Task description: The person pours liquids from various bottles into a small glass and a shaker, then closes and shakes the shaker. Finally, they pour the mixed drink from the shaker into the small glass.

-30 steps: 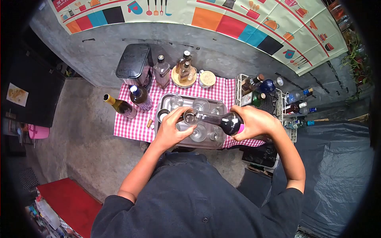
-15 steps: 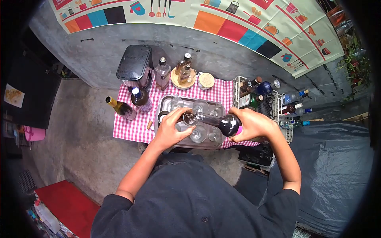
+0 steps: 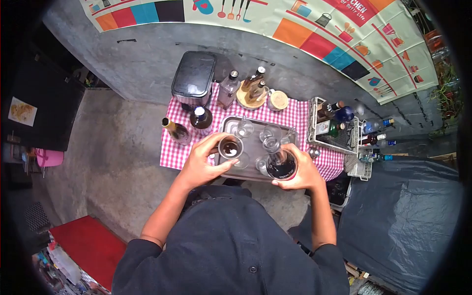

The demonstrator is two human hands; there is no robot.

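My left hand (image 3: 202,166) is closed around a clear drinking glass (image 3: 230,147) with dark liquid in it. My right hand (image 3: 306,172) grips a clear long-necked bottle (image 3: 281,168) of dark liquid, held nearly upright with its mouth toward the camera. The bottle stands apart from the glass, to its right. Both are above a metal tray (image 3: 251,151) that carries several upturned or standing clear glasses (image 3: 244,128); the hands partly hide them.
On the checked tablecloth (image 3: 171,156) are a dark wine bottle (image 3: 177,132), a brown bottle (image 3: 201,120), a clear bottle (image 3: 228,91), a black lidded bin (image 3: 194,73) and a mug (image 3: 278,101). A wire rack (image 3: 314,120) of bottles stands right, beside a dark tarp (image 3: 403,211).
The bottle has gone from tilted over the glass to nearly upright, and its mouth has left the glass's rim. My right hand moved down; the camera view shifted too.
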